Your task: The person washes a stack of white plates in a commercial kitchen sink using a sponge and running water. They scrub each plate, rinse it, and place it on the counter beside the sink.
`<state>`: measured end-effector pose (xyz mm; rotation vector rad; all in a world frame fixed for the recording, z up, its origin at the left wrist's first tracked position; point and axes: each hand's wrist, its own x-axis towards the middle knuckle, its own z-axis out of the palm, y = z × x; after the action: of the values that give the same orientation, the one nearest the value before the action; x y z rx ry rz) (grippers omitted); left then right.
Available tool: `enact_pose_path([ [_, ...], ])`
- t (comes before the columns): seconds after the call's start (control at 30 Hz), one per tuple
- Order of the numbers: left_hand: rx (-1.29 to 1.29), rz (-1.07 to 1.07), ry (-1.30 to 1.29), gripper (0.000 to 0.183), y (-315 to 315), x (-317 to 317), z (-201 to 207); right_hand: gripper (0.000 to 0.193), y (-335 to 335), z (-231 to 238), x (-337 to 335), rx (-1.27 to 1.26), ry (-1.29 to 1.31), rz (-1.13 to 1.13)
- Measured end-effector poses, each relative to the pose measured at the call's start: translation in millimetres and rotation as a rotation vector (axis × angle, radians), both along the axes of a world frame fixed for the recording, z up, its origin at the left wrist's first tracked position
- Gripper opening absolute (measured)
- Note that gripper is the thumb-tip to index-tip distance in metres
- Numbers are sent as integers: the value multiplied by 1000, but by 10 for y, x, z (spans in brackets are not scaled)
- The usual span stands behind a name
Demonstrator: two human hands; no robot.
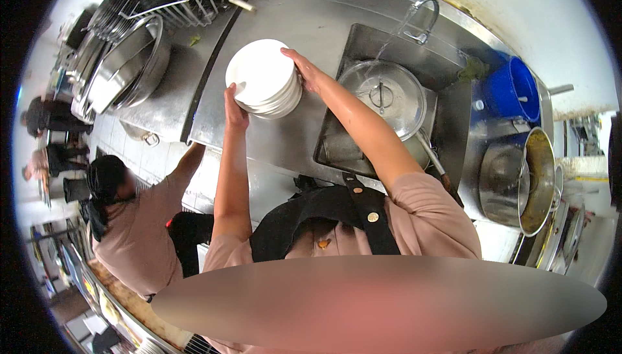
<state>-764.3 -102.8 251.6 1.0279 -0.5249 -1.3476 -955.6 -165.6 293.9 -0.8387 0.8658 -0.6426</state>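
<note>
A stack of several white plates point(262, 72) is between my two hands over the steel counter point(285, 20). On its near left side, my left hand point(236, 104) closes against the plate edges. My right hand point(303, 69) grips the stack from the right, its fingers at the upper rim. Whether the stack rests on the counter or hangs just above it, I cannot tell. To the right, water runs from a tap point(427, 20) into a sink point(353, 46), where a round lid with a handle point(389, 98) lies over other cookware.
A blue bucket point(512, 88) and a large steel pot point(505, 182) stand right of the sink. Big metal bowls point(126, 72) and a wire rack point(188, 4) occupy the left counter. A co-worker point(139, 237) crouches at my left, one arm reaching toward the counter edge.
</note>
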Motion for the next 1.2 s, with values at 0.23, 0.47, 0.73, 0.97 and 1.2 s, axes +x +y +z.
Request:
enact_pose_path([
  [0.23, -15, -183, 62, 59, -148, -1003, -32, 85, 317, -120, -923, 57, -160, -424],
  [0.47, -67, -419, -138, 65, -520, -2281, -247, 68, 405, -258, -2126, 42, -202, -755],
  [0.73, 300, -450, 129, 68, -913, -2875, -912, 70, 71, -760, -2678, 126, -39, -735],
  [0.97, 206, -347, 287, 59, -1006, -2827, -1314, 58, -395, -1056, -2602, 97, 142, -519],
  [1.2, 252, -312, 163, 49, -1148, -2812, -1458, 61, -991, -1249, -2507, -220, 808, -334],
])
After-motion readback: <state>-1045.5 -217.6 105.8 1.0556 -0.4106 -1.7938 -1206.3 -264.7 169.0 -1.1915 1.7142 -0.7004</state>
